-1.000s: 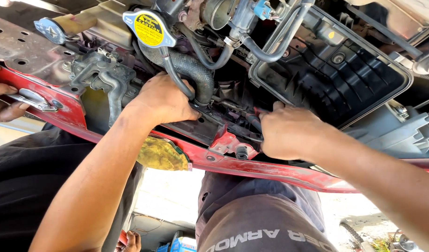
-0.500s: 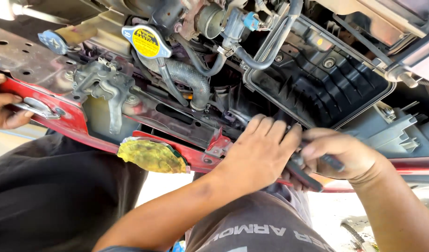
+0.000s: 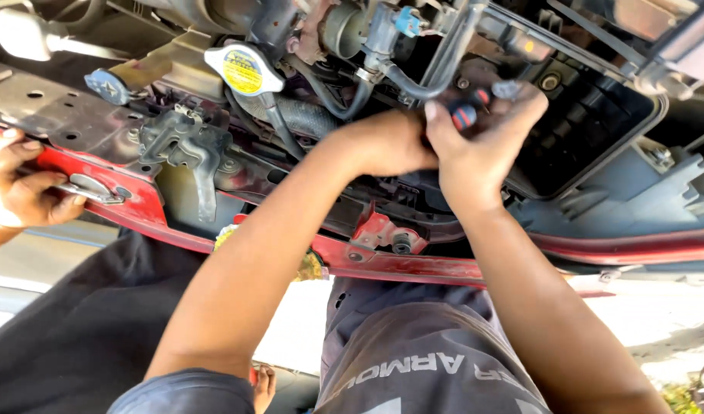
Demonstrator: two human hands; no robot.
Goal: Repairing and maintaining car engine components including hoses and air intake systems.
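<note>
Hands are shown working together inside an opened engine bay, seen from the head camera. The right hand (image 3: 482, 146) is closed around a tool with a black and red handle (image 3: 465, 115), which is held just below a curved black hose (image 3: 436, 65) and in front of the black plastic housing (image 3: 589, 130). The working end of the tool is hidden, so what it engages cannot be told. The left hand (image 3: 382, 142) is placed directly against the right hand, its fingers curled inward and out of sight; whether anything is clamped in it cannot be told.

A radiator cap with a yellow label (image 3: 243, 69) is located to the left of both hands, above a ribbed hose (image 3: 306, 116). A grey metal bracket (image 3: 187, 146) is mounted below the cap on the red front crossmember (image 3: 413, 264), which runs across the view beneath both forearms. A blue connector (image 3: 408, 21) is seen at the top of the bay.

At the left edge, another person's hand (image 3: 18, 184) is wrapped around a chromed tool (image 3: 91, 189) resting on the red crossmember. A yellow-green cloth (image 3: 310, 264) is partly hidden behind the left forearm, just under the crossmember.
</note>
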